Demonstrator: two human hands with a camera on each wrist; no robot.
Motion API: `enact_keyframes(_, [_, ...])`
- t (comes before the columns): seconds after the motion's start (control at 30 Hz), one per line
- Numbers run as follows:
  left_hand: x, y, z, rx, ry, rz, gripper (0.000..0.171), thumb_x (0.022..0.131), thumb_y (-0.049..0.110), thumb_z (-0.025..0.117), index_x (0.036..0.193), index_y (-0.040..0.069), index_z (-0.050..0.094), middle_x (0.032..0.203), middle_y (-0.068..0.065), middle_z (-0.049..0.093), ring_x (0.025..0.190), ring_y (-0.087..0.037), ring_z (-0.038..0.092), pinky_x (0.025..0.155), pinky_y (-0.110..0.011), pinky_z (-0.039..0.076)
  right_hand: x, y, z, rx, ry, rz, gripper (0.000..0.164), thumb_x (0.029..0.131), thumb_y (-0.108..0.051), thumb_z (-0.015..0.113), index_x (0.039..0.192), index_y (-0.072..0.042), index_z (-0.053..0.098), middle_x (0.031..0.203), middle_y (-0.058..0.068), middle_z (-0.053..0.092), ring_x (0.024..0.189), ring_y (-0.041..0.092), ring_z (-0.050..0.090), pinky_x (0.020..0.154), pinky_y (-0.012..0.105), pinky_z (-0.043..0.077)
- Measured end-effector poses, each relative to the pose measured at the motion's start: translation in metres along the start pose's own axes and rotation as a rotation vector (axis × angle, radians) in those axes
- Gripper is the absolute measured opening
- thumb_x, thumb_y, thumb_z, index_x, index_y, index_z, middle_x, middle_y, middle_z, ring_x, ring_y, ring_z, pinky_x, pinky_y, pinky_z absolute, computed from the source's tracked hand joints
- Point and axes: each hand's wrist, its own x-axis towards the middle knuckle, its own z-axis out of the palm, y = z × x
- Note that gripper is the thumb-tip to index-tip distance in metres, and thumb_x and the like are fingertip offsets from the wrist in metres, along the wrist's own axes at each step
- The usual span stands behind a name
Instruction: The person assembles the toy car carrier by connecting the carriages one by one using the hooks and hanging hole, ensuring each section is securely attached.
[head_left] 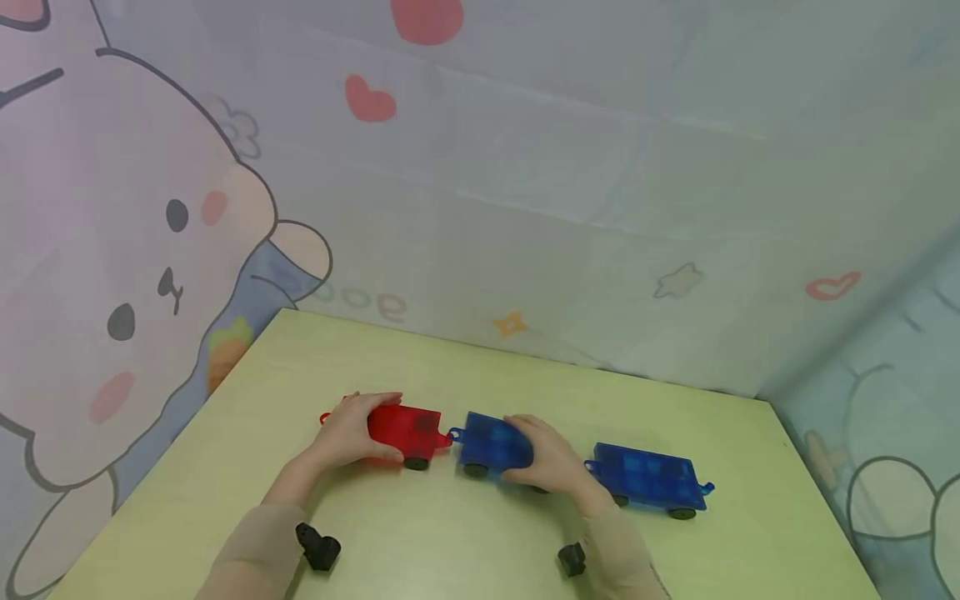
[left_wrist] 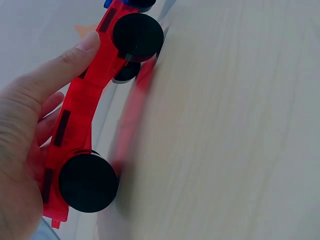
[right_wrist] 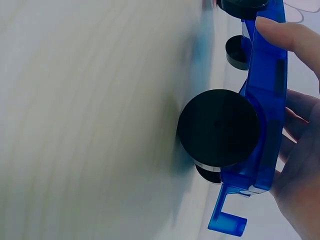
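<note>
My left hand [head_left: 347, 433] holds a red translucent toy train car [head_left: 401, 429] across its deck, the thumb along its near side in the left wrist view. A blue toy train car [head_left: 491, 442] is in the grasp of my right hand [head_left: 552, 457], with the thumb [right_wrist: 280, 34] on its side and the other fingers behind. Between the two cars, the red hook [head_left: 446, 440] overlaps the blue loop [head_left: 455, 434] in the head view. Black wheels [left_wrist: 88, 182] sit under the red car. From the held blue car's other end, a blue hook [right_wrist: 227, 220] sticks out.
To the right on the pale table [head_left: 435, 533] stands another blue car [head_left: 648, 477], its loop close to my right wrist. A cloth backdrop [head_left: 525, 208] with cartoon prints rises behind the table. Black wrist devices [head_left: 318, 548] sit by both forearms.
</note>
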Motion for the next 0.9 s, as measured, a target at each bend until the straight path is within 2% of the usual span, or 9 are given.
enact_keyframes(0.33, [-0.0009, 0.0029, 0.0000, 0.005, 0.000, 0.005, 0.088, 0.063, 0.036, 0.090, 0.139, 0.008, 0.054, 0.135, -0.010, 0.060, 0.123, -0.033, 0.053, 0.114, -0.061, 0.027, 0.0032, -0.0008, 0.0016, -0.033, -0.004, -0.024, 0.081, 0.073, -0.028, 0.083, 0.142, -0.004, 0.049, 0.143, 0.016, 0.052, 0.133, 0.038, 0.047, 0.108, 0.056, 0.040])
enact_keyframes(0.67, [-0.0025, 0.0043, -0.0004, 0.002, 0.003, 0.014, 0.088, 0.063, 0.035, 0.091, 0.138, 0.007, 0.054, 0.134, -0.010, 0.060, 0.123, -0.033, 0.053, 0.113, -0.060, 0.029, 0.0027, -0.0062, 0.0001, -0.073, -0.006, -0.056, 0.080, 0.072, -0.027, 0.084, 0.140, -0.002, 0.051, 0.140, 0.017, 0.054, 0.130, 0.040, 0.049, 0.106, 0.058, 0.041])
enact_keyframes(0.9, [-0.0036, 0.0051, -0.0010, -0.001, 0.010, 0.030, 0.087, 0.063, 0.034, 0.091, 0.137, 0.006, 0.055, 0.133, -0.010, 0.061, 0.122, -0.033, 0.054, 0.113, -0.061, 0.029, 0.0031, -0.0054, 0.0019, -0.103, -0.012, -0.048, 0.078, 0.072, -0.028, 0.084, 0.139, -0.004, 0.052, 0.140, 0.016, 0.054, 0.130, 0.039, 0.050, 0.106, 0.057, 0.041])
